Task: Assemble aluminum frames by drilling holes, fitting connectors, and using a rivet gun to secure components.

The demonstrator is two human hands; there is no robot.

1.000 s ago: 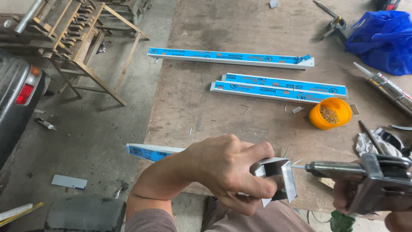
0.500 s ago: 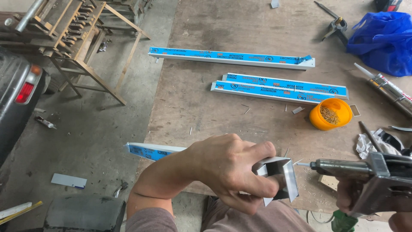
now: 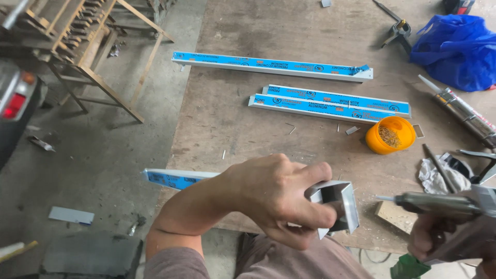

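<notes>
Pale, satin-smooth metal on the profile end at lower centre, its length wrapped in glossy blue film. Dull grey metal on the drill at lower right. Scuffed, matt brown wood across the tabletop; glossy orange plastic on the tub; crinkled shiny blue plastic on the bag at upper right.

Bare tabletop lies open between the near aluminium profile and the far profiles. To the right, an orange screw tub, rag and caulking gun crowd the surface; the far right corner holds a blue bag.
</notes>
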